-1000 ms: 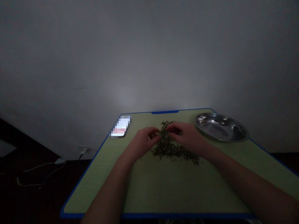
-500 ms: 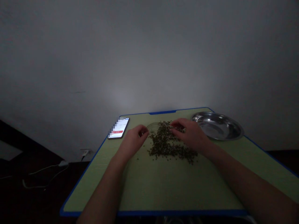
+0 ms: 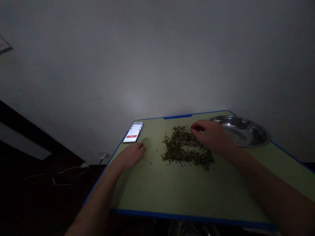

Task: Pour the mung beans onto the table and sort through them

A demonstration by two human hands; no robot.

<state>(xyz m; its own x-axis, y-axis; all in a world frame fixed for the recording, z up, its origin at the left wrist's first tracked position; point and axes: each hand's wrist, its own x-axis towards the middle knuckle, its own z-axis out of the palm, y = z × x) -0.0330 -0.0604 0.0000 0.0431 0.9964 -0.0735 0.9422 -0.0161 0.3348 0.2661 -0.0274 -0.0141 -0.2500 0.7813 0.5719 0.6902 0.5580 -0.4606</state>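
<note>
Small dark greenish-brown grains (image 3: 173,147) lie scattered in a loose heap in the middle of the light green table (image 3: 169,190). To the left of the heap, my left hand (image 3: 133,154) is closed at the edge of a clear round dish (image 3: 145,141), of which only a faint rim shows. My right hand (image 3: 208,131) is over the heap's far right side, thumb and forefinger pinched together. Whether a grain sits between those fingertips is too small to tell.
A shiny oval metal basin (image 3: 242,131) stands at the back right, behind my right wrist. At the back left edge lies a lit phone (image 3: 133,133). The wall (image 3: 172,65) rises just behind the table. A white cable (image 3: 66,184) runs across the floor at left.
My left hand has drawn the clear dish leftward, away from the heap. My right hand has shifted slightly right, its fingers closing into a pinch. The view has turned a little to the left.
</note>
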